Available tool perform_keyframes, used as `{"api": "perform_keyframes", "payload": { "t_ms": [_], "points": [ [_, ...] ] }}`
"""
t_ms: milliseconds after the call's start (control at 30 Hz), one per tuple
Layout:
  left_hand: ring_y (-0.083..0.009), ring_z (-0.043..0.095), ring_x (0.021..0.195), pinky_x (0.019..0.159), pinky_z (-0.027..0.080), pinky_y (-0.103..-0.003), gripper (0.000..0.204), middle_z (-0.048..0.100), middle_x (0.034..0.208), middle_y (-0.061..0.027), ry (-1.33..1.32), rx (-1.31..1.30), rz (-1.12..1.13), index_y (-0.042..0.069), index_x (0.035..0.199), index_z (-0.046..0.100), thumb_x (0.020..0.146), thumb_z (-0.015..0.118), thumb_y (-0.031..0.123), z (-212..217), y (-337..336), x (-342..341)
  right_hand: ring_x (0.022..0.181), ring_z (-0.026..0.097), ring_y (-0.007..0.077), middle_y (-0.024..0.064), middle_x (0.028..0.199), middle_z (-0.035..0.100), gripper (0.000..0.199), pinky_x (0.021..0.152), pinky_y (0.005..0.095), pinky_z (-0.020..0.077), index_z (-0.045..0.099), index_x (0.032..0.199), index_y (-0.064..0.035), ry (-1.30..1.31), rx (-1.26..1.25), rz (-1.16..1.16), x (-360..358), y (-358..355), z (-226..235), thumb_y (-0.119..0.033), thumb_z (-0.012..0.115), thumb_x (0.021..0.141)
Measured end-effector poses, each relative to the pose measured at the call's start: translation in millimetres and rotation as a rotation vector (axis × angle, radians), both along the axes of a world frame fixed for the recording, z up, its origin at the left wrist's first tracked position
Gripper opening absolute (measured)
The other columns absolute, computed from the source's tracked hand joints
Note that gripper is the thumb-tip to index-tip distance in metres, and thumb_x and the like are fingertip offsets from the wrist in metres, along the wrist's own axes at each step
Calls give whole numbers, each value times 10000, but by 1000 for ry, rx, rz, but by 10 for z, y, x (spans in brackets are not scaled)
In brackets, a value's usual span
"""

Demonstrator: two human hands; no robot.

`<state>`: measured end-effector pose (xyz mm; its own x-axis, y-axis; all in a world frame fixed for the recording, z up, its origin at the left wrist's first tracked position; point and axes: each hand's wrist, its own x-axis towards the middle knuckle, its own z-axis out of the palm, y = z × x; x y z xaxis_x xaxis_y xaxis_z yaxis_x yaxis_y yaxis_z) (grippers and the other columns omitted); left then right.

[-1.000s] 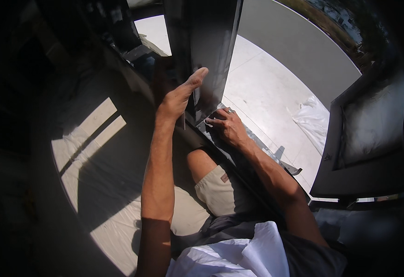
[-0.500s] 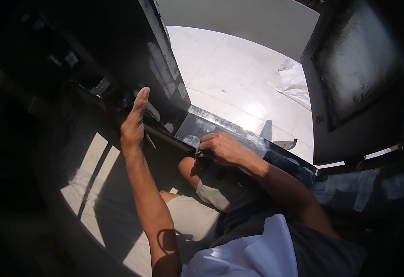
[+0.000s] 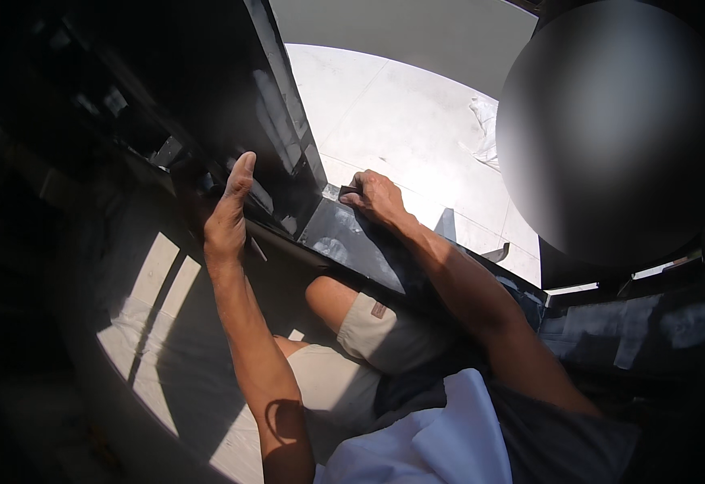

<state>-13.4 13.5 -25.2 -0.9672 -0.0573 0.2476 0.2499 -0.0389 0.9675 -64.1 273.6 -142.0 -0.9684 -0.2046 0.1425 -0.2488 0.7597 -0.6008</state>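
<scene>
Left hand stays flat, open against the dark upright metal frame; right hand, gripping a small dark tool, has slid up the dusty black sill.

A pale concrete floor in bright sun carries a crumpled white sheet near its far edge. Along the floor's near edge lies a dark flat panel, smeared with pale patches, running diagonally toward the right.
</scene>
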Motion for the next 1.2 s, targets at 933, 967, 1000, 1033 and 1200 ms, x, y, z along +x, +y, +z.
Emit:
{"api": "perform_keyframes", "payload": {
  "t_ms": [933,967,1000,1033,1200],
  "points": [
    [-205,410,1445,1236,224,-343,559,545,1462,-157,-97,-52,87,-91,1412,490,999,614,265,523,197,347,831,682,297,107,856,686,499,728,430,518,633,836,-45,-36,147,-114,677,41,313,-503,817,758],
    [-203,409,1445,1236,221,-343,571,545,1462,-155,-70,-23,54,-91,1417,484,995,619,270,471,151,343,810,687,289,101,835,689,498,706,434,521,627,796,-37,-109,177,-146,760,75,341,-489,830,742],
    [-200,408,1446,1237,218,-344,582,546,1463,-152,-38,7,11,-90,1422,478,992,624,274,429,130,319,803,687,288,101,820,688,493,698,434,519,632,796,-37,-78,183,-164,796,69,316,-484,833,740],
    [-196,408,1445,1238,216,-343,590,544,1466,-147,-17,10,7,-88,1426,473,990,626,277,390,100,292,796,687,287,100,805,687,488,690,433,517,636,796,-38,-48,189,-181,805,48,296,-479,836,737],
    [-195,405,1448,1241,210,-346,610,523,1487,-147,-89,-29,54,-77,1437,467,980,633,291,404,244,214,770,676,302,115,843,668,488,665,422,526,651,880,-41,211,52,-163,440,-172,144,-485,817,767]
  ]
}}
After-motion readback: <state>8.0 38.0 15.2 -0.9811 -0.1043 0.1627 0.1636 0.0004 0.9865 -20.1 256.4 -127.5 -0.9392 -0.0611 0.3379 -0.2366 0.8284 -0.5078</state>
